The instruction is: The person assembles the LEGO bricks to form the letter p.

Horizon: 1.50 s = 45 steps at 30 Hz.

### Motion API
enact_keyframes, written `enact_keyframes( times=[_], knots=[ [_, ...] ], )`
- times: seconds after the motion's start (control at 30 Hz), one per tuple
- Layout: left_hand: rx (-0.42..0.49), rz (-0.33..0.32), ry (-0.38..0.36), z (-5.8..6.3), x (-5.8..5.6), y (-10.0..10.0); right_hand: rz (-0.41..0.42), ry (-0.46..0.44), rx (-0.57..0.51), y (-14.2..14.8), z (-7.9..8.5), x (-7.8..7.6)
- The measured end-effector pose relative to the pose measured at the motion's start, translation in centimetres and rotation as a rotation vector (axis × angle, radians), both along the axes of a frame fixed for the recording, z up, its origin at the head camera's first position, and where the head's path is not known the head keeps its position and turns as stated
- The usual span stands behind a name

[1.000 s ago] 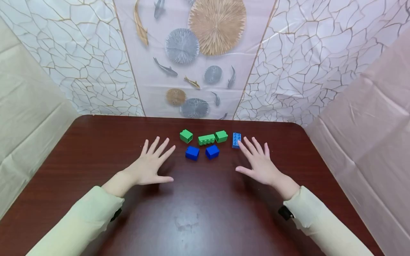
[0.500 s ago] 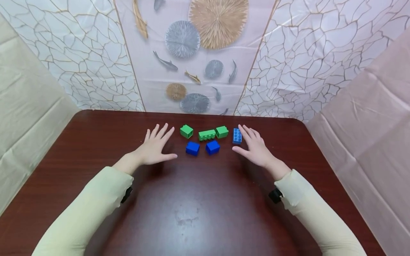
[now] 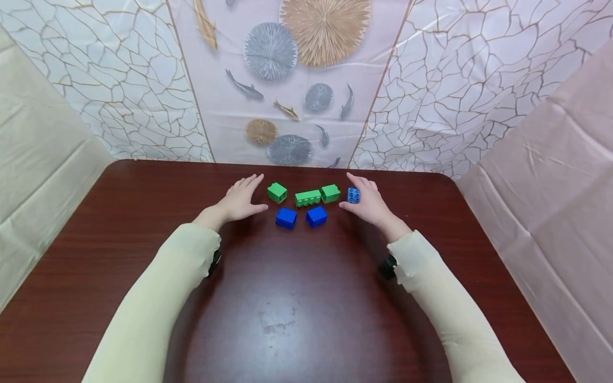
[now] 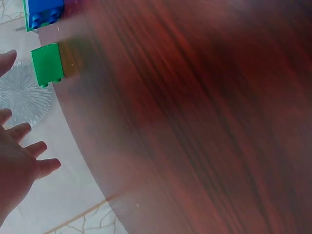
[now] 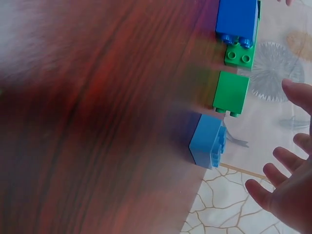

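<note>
My left hand (image 3: 238, 202), thumb and fingers spread apart, is just left of a green toy building brick (image 3: 277, 192). In the left wrist view that green brick (image 4: 48, 64) stands apart from the fingers. On the other side my right hand (image 3: 370, 205) hovers at the light blue brick (image 3: 353, 196), partly covering it; its thumb and fingers are extended and hold nothing. The right wrist view has a gap between this hand (image 5: 292, 195) and the light blue brick (image 5: 206, 140). Between the hands lie a long green brick (image 3: 308, 198), another green brick (image 3: 330, 193) and two dark blue bricks (image 3: 286, 218) (image 3: 316, 216).
The bricks sit near the far edge of a dark reddish-brown table (image 3: 278, 287). Behind it hangs a patterned cloth (image 3: 270, 53), with plain pale cloth walls (image 3: 541, 202) at both sides. A pale worn mark (image 3: 276, 325) shows on the table's nearer part.
Both hands have moved forward and inward, the left toward the left green brick, the right over the light blue one. The bricks keep their arrangement; the head view has tilted slightly down.
</note>
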<state>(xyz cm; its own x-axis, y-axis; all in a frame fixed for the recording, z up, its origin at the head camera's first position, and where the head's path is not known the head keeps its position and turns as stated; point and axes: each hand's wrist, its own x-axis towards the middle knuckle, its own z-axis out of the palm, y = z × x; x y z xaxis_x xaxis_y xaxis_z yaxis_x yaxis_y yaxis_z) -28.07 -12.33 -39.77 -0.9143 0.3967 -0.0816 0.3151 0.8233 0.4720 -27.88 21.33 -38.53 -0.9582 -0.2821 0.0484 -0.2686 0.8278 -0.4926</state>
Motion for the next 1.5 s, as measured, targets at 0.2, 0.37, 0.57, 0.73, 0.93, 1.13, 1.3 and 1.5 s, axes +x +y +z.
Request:
enact_keyframes(
  times=[0.2,0.37,0.57,0.73,0.93,1.13,1.3,1.5],
  knots=[
    [-0.005,0.000,-0.035,-0.3,-1.3,1.0,-0.013,-0.005,0.039,-1.1,-0.6,-1.6],
    [0.004,0.005,-0.039,-0.8,-2.0,1.8,-0.012,-0.002,0.104,-1.9,-1.2,-2.6],
    [0.006,0.001,-0.049,-1.6,-2.5,2.6,-0.013,-0.018,0.123,-2.6,-1.7,-3.3],
    [-0.004,-0.008,-0.035,-1.6,-2.5,3.1,-0.009,-0.036,0.151,-2.9,-2.2,-3.7],
    [-0.003,0.003,-0.006,-1.9,-2.7,3.3,-0.015,-0.056,0.205,-3.1,-2.5,-3.8],
    [0.042,0.024,-0.005,-2.1,-2.5,2.8,-0.038,-0.031,0.221,-3.5,-2.8,-3.8],
    [0.068,0.035,-0.014,-2.3,-2.2,2.2,-0.056,-0.010,0.223,-3.8,-3.0,-4.0],
    [0.083,0.031,-0.005,-2.5,-2.0,1.6,-0.082,-0.005,0.245,-3.8,-3.1,-4.2]
  ],
)
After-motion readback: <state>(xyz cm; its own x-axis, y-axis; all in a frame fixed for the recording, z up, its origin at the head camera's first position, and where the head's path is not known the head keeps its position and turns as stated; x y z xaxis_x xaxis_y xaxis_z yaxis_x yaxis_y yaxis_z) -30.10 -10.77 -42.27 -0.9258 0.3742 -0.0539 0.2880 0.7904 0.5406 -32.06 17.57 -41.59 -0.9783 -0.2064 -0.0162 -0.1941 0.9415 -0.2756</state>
